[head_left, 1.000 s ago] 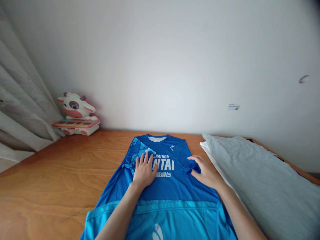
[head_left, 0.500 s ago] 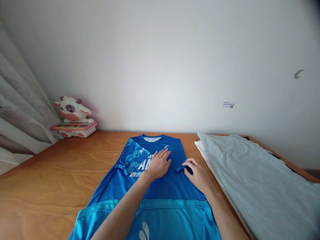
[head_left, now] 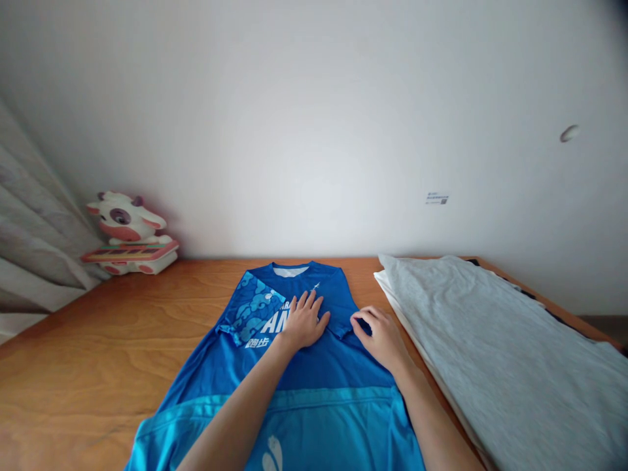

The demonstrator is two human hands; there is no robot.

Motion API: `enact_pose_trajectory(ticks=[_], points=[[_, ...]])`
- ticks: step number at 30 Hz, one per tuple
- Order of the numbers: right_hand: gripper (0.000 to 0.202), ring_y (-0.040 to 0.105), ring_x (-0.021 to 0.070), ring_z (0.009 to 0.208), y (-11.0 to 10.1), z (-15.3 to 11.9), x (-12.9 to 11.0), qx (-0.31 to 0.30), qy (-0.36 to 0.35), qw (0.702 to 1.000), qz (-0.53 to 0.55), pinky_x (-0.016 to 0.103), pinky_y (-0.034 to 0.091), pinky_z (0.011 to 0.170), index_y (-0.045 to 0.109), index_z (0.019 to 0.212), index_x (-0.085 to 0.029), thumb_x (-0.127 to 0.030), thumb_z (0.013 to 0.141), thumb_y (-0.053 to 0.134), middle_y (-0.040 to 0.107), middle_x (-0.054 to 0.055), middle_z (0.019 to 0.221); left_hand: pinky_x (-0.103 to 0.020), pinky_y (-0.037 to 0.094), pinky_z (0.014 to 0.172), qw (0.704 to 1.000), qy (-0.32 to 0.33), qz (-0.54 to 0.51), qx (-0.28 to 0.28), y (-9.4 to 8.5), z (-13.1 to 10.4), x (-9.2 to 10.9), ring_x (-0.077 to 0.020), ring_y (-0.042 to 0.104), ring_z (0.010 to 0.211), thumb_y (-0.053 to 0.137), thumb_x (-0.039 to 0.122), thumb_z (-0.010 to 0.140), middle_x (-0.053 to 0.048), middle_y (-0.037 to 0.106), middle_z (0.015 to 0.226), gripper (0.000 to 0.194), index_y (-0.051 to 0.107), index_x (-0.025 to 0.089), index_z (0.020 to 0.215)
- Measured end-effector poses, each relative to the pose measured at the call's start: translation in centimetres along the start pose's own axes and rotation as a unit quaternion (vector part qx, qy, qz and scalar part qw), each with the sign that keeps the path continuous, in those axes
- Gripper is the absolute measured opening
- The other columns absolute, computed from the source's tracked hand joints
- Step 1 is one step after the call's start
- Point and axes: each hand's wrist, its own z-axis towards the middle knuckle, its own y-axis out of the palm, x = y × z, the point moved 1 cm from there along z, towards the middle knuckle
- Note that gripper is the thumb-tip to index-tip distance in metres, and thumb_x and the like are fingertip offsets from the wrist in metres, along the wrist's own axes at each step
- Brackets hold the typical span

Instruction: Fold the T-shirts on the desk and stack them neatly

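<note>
A blue shirt (head_left: 314, 373) lies front up on the wooden surface, its lower part lighter blue. Its patterned left-side sleeve (head_left: 252, 311) is folded inward over the chest print. The plain right-side sleeve (head_left: 341, 329) also lies inward on the shirt. My left hand (head_left: 304, 320) rests flat on the chest, fingers spread, covering part of the white lettering. My right hand (head_left: 379, 333) is at the shirt's right edge beside the plain sleeve's cuff, thumb and index finger pinched together; whether cloth is between them is too small to tell.
Grey and white garments (head_left: 490, 347) are stacked on the right. A cow-shaped toy keyboard (head_left: 130, 252) stands at the back left by a curtain (head_left: 39, 242). Behind the wooden surface (head_left: 127, 340) rises a pale wall.
The view has shifted slightly to the right. My right hand's thumb and index finger have closed together, and the cuff lies a little apart from them. My left hand remains on the chest.
</note>
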Motion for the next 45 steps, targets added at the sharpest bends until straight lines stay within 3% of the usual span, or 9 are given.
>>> enact_pose_trajectory(ticks=[10, 15, 23, 28, 31, 35, 38, 41, 45], points=[[0.035, 0.064, 0.0279, 0.116, 0.0, -0.3, 0.9, 0.008, -0.008, 0.999, -0.053, 0.046, 0.049, 0.104, 0.070, 0.124, -0.026, -0.033, 0.094, 0.055, 0.070, 0.009, 0.121, -0.059, 0.021, 0.125, 1.000, 0.004, -0.002, 0.019, -2.0, -1.8, -0.6, -0.0353, 0.019, 0.157, 0.037, 0.051, 0.104, -0.012, 0.024, 0.170, 0.063, 0.038, 0.019, 0.158], [0.041, 0.057, 0.0279, 0.131, 0.2, -0.5, 0.8, -0.041, -0.034, 0.998, -0.034, 0.049, 0.044, 0.112, 0.066, 0.135, -0.031, -0.042, 0.097, 0.055, 0.062, 0.006, 0.145, -0.060, 0.024, 0.124, 0.998, -0.041, 0.045, 0.019, -3.8, -6.2, -4.5, -0.0369, 0.024, 0.155, 0.036, 0.056, 0.103, -0.014, 0.028, 0.168, 0.065, 0.045, 0.017, 0.154], [0.040, 0.058, 0.0309, 0.133, 0.7, -0.6, 1.6, -0.084, -0.031, 0.995, -0.049, 0.055, 0.045, 0.111, 0.071, 0.129, -0.033, -0.048, 0.096, 0.054, 0.061, 0.006, 0.147, -0.060, 0.022, 0.124, 0.996, -0.073, 0.042, -0.037, -5.5, -12.0, -12.6, -0.0358, 0.025, 0.155, 0.037, 0.061, 0.103, -0.013, 0.032, 0.167, 0.067, 0.044, 0.020, 0.155], [0.043, 0.057, 0.0318, 0.135, 0.6, -0.6, 1.8, -0.089, -0.018, 0.996, -0.016, 0.054, 0.044, 0.113, 0.069, 0.130, -0.031, -0.052, 0.095, 0.054, 0.058, 0.007, 0.150, -0.062, 0.014, 0.125, 0.998, -0.059, -0.027, 0.004, -5.0, -12.7, -14.4, -0.0331, 0.025, 0.156, 0.038, 0.055, 0.104, -0.014, 0.032, 0.167, 0.064, 0.039, 0.020, 0.157], [0.051, 0.050, 0.0307, 0.141, 0.3, -0.7, 2.0, -0.054, 0.010, 0.997, 0.048, 0.051, 0.041, 0.117, 0.063, 0.136, -0.028, -0.055, 0.094, 0.056, 0.050, 0.010, 0.156, -0.057, 0.026, 0.123, 0.996, -0.023, -0.072, 0.047, -6.6, -13.3, -14.6, -0.0324, 0.036, 0.150, 0.045, 0.050, 0.102, -0.015, 0.040, 0.163, 0.057, 0.045, 0.020, 0.151], [0.051, 0.061, 0.0318, 0.128, -0.4, -0.6, 2.2, 0.005, 0.097, 0.982, 0.163, 0.049, 0.045, 0.114, 0.068, 0.115, -0.024, -0.065, 0.085, 0.061, 0.065, 0.014, 0.135, -0.035, 0.051, 0.095, 0.991, -0.003, -0.132, 0.012, -11.0, -15.9, -14.8, -0.0249, 0.067, 0.112, 0.047, 0.051, 0.100, -0.012, 0.069, 0.125, 0.039, 0.062, 0.020, 0.119], [0.059, 0.068, 0.0324, 0.117, -1.4, -1.4, 1.9, 0.017, 0.214, 0.944, 0.250, 0.045, 0.053, 0.104, 0.067, 0.109, -0.024, -0.072, 0.076, 0.064, 0.073, 0.014, 0.120, -0.030, 0.047, 0.068, 0.982, -0.081, -0.134, -0.102, -13.7, -18.9, -15.5, -0.0220, 0.069, 0.078, 0.047, 0.064, 0.097, -0.005, 0.073, 0.088, 0.046, 0.064, 0.021, 0.092], [0.062, 0.070, 0.0323, 0.110, -3.3, -4.0, 1.0, 0.013, 0.289, 0.927, 0.239, 0.040, 0.058, 0.093, 0.067, 0.104, -0.024, -0.076, 0.070, 0.065, 0.076, 0.013, 0.109, -0.030, 0.041, 0.061, 0.961, -0.147, -0.109, -0.209, -14.9, -21.9, -16.2, -0.0244, 0.067, 0.074, 0.052, 0.075, 0.087, -0.005, 0.072, 0.083, 0.055, 0.065, 0.021, 0.086], [0.059, 0.073, 0.0272, 0.074, -6.1, -9.3, -0.8, -0.015, 0.302, 0.944, 0.136, 0.034, 0.060, 0.067, 0.067, 0.088, -0.024, -0.079, 0.066, 0.067, 0.074, 0.006, 0.075, -0.033, 0.043, 0.069, 0.961, -0.191, -0.049, -0.196, -15.0, -24.6, -16.2, -0.0305, 0.069, 0.087, 0.065, 0.076, 0.075, -0.012, 0.074, 0.097, 0.060, 0.066, 0.019, 0.094]])
